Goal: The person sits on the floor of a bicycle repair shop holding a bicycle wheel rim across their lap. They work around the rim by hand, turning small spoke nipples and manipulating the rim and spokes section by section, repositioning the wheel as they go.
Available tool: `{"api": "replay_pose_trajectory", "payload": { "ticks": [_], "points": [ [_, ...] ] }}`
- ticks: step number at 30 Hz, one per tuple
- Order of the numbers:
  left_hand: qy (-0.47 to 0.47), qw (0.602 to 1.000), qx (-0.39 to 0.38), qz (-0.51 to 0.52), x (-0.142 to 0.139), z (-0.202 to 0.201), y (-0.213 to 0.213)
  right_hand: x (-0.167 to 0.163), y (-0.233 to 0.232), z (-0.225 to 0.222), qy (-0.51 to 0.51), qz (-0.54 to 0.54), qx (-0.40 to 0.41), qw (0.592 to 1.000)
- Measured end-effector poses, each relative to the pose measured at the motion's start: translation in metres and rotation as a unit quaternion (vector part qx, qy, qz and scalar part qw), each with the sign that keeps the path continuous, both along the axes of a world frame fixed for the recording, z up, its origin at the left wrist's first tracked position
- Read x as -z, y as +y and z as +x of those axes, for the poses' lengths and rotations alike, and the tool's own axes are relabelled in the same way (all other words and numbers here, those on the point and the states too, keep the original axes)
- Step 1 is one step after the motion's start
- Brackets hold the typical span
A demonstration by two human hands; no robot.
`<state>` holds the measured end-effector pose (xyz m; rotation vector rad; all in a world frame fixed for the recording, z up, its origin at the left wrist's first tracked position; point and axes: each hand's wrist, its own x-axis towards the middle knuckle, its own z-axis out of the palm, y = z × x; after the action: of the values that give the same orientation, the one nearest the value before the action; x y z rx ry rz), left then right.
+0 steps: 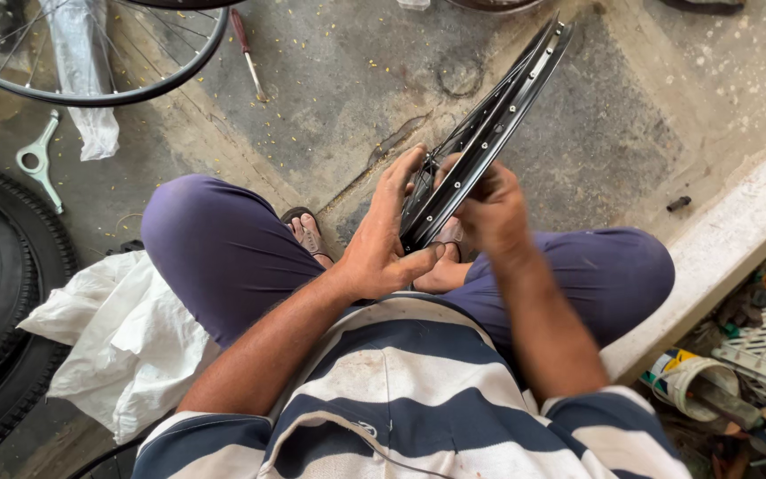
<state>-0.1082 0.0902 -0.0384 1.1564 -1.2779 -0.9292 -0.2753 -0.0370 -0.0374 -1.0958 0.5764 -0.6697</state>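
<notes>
Left hand (pixel 383 239): fingers extended and spread flat along the near side of the rim (pixel 489 133), thumb hooked under its lower edge; palm faces right, forearm runs up from lower left.
Right hand (pixel 488 206): fingers curled closed around the rim's outer edge, knuckles up; forearm comes in from lower right.
Rim: black, drilled with spoke holes, held edge-on between both hands, lower end above the sandalled feet, upper end tilted away to the upper right over the concrete floor.
Surroundings: spoked wheel (pixel 90 53), screwdriver (pixel 247 53), spanner (pixel 39 160), tyre (pixel 2 302) and white cloth (pixel 126 337) at left.
</notes>
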Motion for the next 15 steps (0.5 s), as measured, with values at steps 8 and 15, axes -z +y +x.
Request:
{"api": "replay_pose_trajectory", "payload": {
  "ticks": [8, 15],
  "points": [
    [-0.007, 1.000, -0.003, 0.001, -0.001, 0.002, 0.001, -0.002, 0.004, -0.005, 0.022, -0.046, -0.009, 0.999],
    [-0.015, 1.000, 0.010, 0.006, -0.001, -0.002, 0.003, 0.046, 0.017, 0.004, -0.004, -0.102, 0.102, 0.990]
  ]
}}
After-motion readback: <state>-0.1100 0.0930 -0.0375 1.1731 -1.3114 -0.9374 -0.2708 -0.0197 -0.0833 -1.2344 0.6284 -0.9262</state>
